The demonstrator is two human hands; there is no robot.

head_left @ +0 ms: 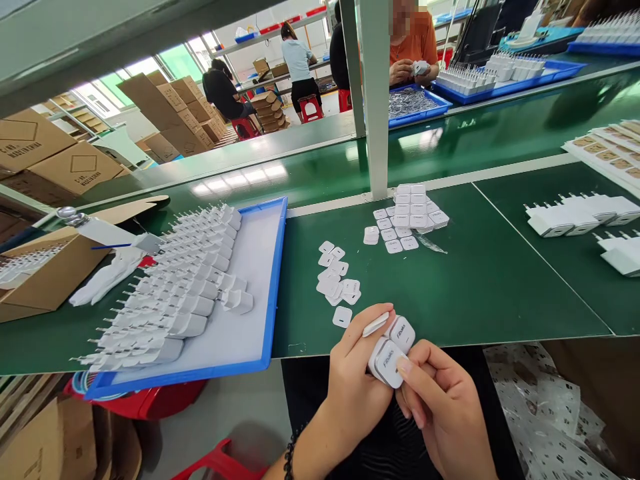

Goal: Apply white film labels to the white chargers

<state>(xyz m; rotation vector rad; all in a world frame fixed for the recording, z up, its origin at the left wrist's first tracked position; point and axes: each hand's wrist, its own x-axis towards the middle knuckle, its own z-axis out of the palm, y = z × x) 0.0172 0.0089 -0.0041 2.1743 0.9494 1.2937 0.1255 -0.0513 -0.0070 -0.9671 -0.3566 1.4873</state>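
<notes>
My left hand is closed round two white charger plugs held side by side at the table's near edge, with a thin white strip pinched against its forefinger. My right hand grips the nearer plug, thumb pressed on its printed face. Just beyond my hands, small white square labels lie scattered on the green table. Further back sits a stack of the same labels.
A blue tray on the left holds several rows of white plugs. An open cardboard box stands beside it. More plugs lie at the right. A grey post rises mid-table. A person in orange works across the conveyor.
</notes>
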